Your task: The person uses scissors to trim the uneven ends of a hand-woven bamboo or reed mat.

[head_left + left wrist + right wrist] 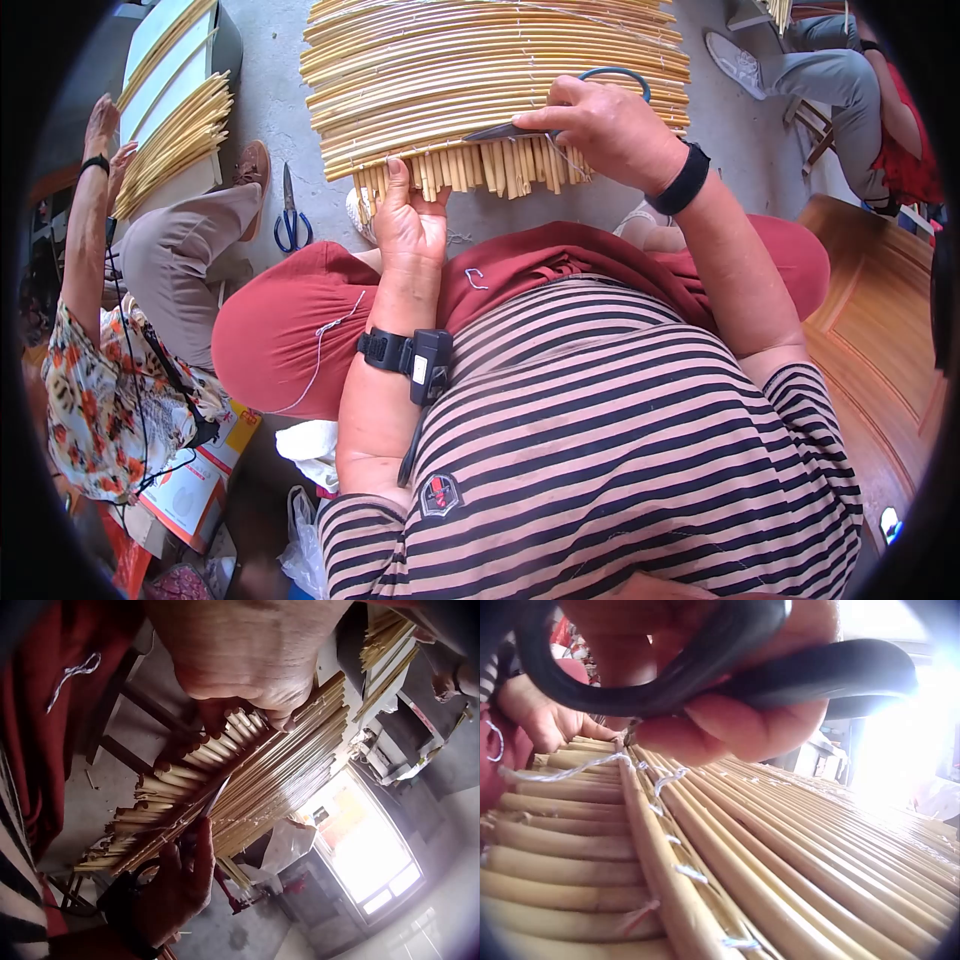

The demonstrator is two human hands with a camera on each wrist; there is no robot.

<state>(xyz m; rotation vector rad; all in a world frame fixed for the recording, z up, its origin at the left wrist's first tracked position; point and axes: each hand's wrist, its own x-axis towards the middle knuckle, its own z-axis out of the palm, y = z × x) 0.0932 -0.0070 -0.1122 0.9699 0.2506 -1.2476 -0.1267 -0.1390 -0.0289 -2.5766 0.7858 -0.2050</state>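
Observation:
A mat of straight yellow reeds [480, 90], tied with white string, lies in front of the knees. Short cut reeds [505, 165] stick out crosswise from its near edge. My left hand [412, 225] grips this edge near its left end, thumb on top and the other fingers beneath. In my right hand [620, 130] is a pair of dark-handled scissors [492, 132], its blades lying along the edge and pointing left. The right wrist view has the scissors' handles [611, 701] close above the mat, with loose white string [562, 774] across the short reeds.
On the floor at left lies another pair of scissors [290, 220] with blue handles. Beyond it, a seated person's hands are by a bundle of reeds [185, 140] on a pale board. Another person's leg [820, 85] is at right, above a wooden panel [870, 310].

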